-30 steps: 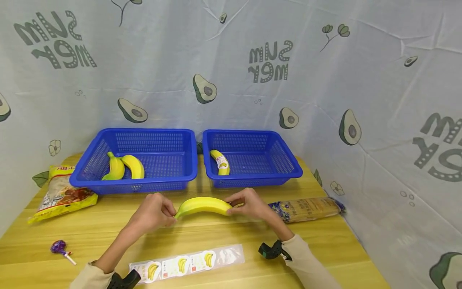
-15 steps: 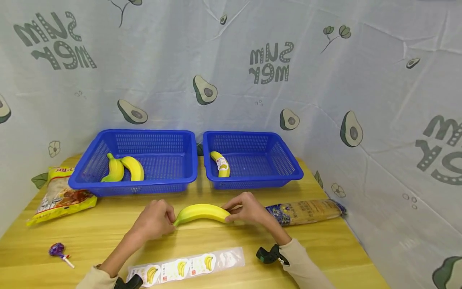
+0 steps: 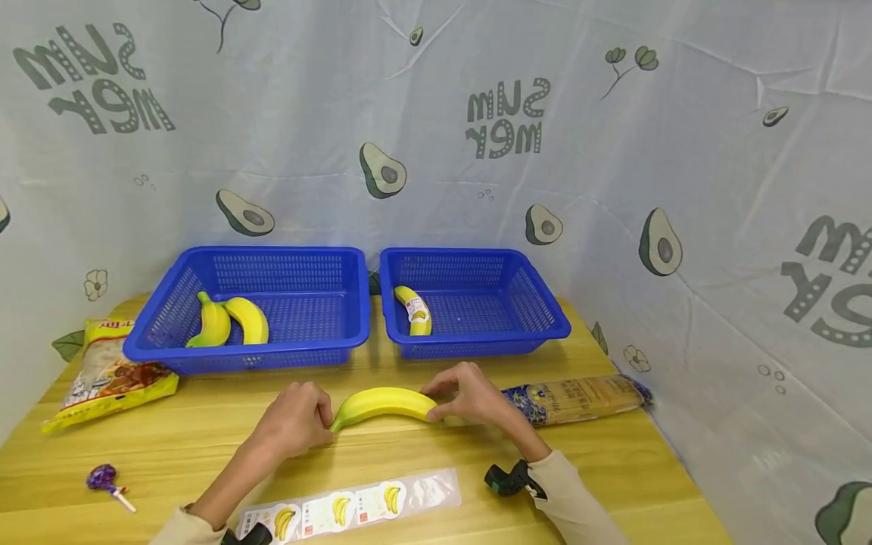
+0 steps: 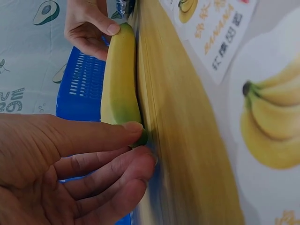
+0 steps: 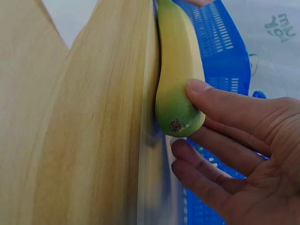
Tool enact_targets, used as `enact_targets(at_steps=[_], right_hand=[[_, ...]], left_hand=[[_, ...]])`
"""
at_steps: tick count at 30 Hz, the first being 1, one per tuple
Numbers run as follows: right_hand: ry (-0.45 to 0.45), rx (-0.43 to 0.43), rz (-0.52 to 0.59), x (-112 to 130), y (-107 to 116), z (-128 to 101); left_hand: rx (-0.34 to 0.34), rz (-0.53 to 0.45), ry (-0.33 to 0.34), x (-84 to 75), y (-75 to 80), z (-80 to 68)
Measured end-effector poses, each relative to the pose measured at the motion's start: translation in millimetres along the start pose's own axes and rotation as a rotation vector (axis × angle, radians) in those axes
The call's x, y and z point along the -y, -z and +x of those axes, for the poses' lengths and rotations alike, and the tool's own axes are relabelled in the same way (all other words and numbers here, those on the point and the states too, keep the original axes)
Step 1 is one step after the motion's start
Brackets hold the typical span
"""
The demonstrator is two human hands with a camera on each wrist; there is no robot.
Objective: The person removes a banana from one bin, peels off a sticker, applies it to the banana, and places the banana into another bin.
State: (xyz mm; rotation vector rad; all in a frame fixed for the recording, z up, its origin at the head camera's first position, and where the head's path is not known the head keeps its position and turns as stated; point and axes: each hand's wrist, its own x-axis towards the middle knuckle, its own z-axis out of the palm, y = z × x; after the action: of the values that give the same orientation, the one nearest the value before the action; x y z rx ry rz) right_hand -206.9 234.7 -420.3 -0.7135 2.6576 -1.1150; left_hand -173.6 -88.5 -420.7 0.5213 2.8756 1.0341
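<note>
A yellow banana (image 3: pixel 383 403) lies crosswise on the wooden table (image 3: pixel 204 446), in front of two blue baskets. My left hand (image 3: pixel 325 424) pinches its green stem end between thumb and curled fingers, as the left wrist view shows on the banana (image 4: pixel 121 79). My right hand (image 3: pixel 436 405) holds the other end. In the right wrist view its thumb (image 5: pixel 225 105) presses on the banana (image 5: pixel 180 65) near the tip, with the fingers beneath. A strip of banana stickers (image 3: pixel 354 506) lies near the front edge, between my forearms.
The left basket (image 3: pixel 259 356) holds two bananas (image 3: pixel 232 322). The right basket (image 3: pixel 477 344) holds one stickered banana (image 3: pixel 414 309). A snack bag (image 3: pixel 109 375) and a lollipop (image 3: pixel 102 481) lie at the left, a noodle packet (image 3: pixel 579 397) at the right. Printed cloth walls enclose the table.
Both hands and the banana have dropped slightly, toward the tabletop and the near edge. Both grips are unchanged.
</note>
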Motion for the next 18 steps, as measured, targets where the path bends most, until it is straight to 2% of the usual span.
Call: enact_targets(at_steps=[7, 14, 16, 18], right_hand=[[0.009, 0.012, 0.035, -1, 1, 0], [0.025, 0.015, 0.049, 2, 2, 1], [0.032, 0.014, 0.052, 3, 3, 1], [0.034, 0.013, 0.052, 4, 4, 1]], left_hand=[[0.017, 0.015, 0.009, -0.8, -0.7, 1.2], [0.081, 0.003, 0.074, -8.5, 13.1, -0.9], [0.096, -0.007, 0.039, -12.7, 15.3, -2.8], [0.13, -0.029, -0.029, -17.6, 14.5, -5.9]])
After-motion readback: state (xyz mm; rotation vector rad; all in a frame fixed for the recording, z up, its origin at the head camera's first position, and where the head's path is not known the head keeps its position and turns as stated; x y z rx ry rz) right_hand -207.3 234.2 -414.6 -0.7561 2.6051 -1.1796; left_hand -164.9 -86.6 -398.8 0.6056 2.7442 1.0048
